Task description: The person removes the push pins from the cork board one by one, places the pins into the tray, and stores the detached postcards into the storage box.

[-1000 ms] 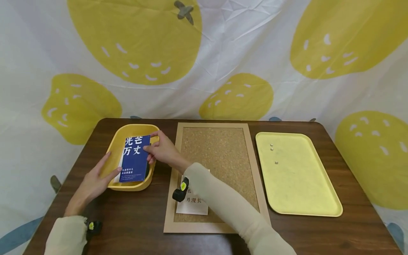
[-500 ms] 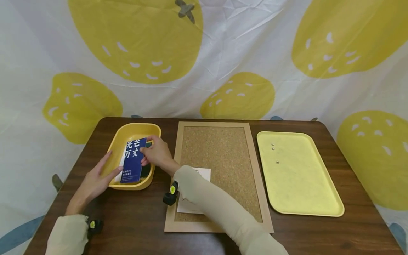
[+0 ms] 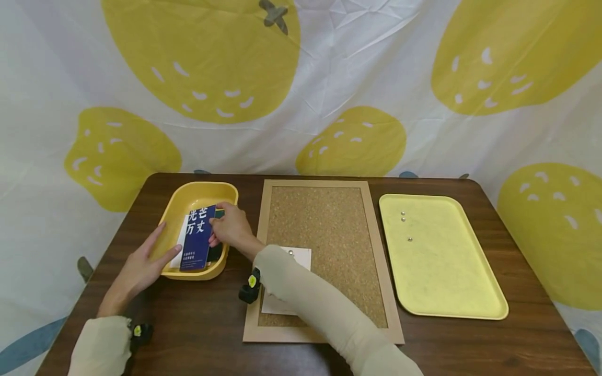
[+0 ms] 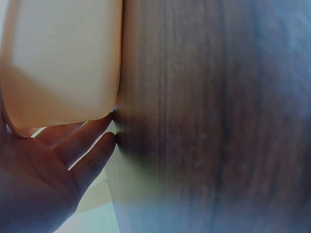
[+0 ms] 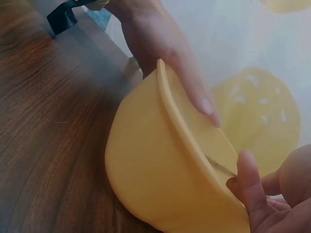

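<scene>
A blue card [image 3: 195,245] with white Chinese characters stands tilted inside the yellow basin [image 3: 207,187] at the left of the table. My right hand [image 3: 232,224] pinches its right edge between thumb and fingers, over the basin's right rim. A dark green card [image 3: 216,253] shows behind it on the right, and a white one [image 3: 178,250] peeks out on the left. My left hand [image 3: 141,265] holds the basin's near left corner, thumb over the rim and fingers along the outside. In the left wrist view, the fingers [image 4: 92,160] lie behind the basin wall [image 4: 63,63].
A wood-framed cork board [image 3: 324,219] lies mid-table, partly under my right forearm. A white card [image 3: 301,256] with a metal pin is on it. To the right, a pale yellow tray [image 3: 442,261] bears several small silver pins [image 3: 403,219]. A patterned curtain hangs behind.
My right hand has drawn slightly down and left, turning the blue card so it looks narrower and the dark green card behind it shows. The left hand keeps its place on the basin.
</scene>
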Available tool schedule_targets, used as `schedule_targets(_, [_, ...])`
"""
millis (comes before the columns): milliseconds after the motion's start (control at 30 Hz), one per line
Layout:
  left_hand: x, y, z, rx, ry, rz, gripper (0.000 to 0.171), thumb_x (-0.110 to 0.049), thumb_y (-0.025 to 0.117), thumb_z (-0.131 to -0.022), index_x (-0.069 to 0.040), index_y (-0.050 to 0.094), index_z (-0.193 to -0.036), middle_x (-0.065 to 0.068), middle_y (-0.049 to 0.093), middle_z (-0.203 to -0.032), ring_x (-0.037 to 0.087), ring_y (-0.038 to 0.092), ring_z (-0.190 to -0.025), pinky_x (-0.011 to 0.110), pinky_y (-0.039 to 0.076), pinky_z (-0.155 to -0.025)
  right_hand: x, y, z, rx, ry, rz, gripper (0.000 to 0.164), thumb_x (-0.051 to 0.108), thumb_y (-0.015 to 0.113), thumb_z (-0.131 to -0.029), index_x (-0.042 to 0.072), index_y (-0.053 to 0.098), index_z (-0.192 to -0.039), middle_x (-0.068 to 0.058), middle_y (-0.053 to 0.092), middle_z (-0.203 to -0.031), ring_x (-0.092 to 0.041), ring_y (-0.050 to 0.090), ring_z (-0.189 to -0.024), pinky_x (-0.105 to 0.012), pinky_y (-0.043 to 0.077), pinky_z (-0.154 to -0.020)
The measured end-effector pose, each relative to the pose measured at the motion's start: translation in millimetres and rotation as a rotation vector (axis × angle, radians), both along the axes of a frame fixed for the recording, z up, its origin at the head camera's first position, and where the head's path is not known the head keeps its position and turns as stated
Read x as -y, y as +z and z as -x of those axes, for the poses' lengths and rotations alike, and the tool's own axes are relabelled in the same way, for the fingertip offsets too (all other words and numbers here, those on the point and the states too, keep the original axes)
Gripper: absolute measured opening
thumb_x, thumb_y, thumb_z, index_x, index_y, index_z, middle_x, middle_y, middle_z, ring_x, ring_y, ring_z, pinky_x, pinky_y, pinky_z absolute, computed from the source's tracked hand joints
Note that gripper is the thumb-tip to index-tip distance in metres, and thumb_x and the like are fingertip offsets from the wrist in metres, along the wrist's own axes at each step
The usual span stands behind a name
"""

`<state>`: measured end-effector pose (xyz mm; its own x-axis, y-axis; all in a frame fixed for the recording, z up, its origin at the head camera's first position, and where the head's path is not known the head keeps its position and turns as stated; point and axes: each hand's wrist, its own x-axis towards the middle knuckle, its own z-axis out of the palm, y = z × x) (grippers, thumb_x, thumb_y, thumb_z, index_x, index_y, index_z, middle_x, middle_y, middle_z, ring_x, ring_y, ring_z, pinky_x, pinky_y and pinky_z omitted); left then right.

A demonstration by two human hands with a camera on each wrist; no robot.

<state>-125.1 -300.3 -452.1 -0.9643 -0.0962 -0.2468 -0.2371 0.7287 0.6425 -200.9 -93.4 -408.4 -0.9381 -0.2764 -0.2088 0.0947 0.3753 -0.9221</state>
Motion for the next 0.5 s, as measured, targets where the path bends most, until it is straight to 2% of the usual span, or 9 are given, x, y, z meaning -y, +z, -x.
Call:
schedule_targets(100, [0.2,0.3,-0.2,0.003,0.001,-0.002,0.095,-0.071,0.045,-0.092,-0.026,-0.005,-0.16,0.033,0.009,-0.159,0.061,0.019,-0.139,0.075,0.022,-0.106,-0.8,0.5,-0.2,-0.014,0.013,-0.009,0.047,0.006,0.059,-0.098,0.008,0.048,-0.144,-0.007,0.066,-0.06,-0.035,0.072,-0.062,-0.041,0.06,-0.057])
schedule_targets(233, [-0.4,1.6,-0.4,0.009,0.004,-0.008,0.095,-0.07,0.045,-0.093,-0.026,-0.005,-0.16,0.033,0.008,-0.16,0.061,0.018,-0.139,0.075,0.022,-0.107,-2.6,0.2,0.3,-0.024,0.033,-0.009,0.05,0.007,0.06,-0.098,0.006,0.046,-0.147,-0.008,0.071,-0.072,-0.026,0.07,-0.053,-0.041,0.06,-0.058])
schedule_targets(500, [-1.6,3.2,0.8,0.072,0.027,-0.034,0.098,-0.073,0.044,-0.091,-0.028,-0.01,-0.158,0.033,0.007,-0.16,0.06,0.019,-0.139,0.075,0.024,-0.106,-4.6,0.3,0.6,-0.005,0.055,-0.02,0.05,0.01,0.06,-0.099,0.006,0.045,-0.146,-0.015,0.074,-0.091,-0.016,0.067,-0.048,-0.036,0.06,-0.056])
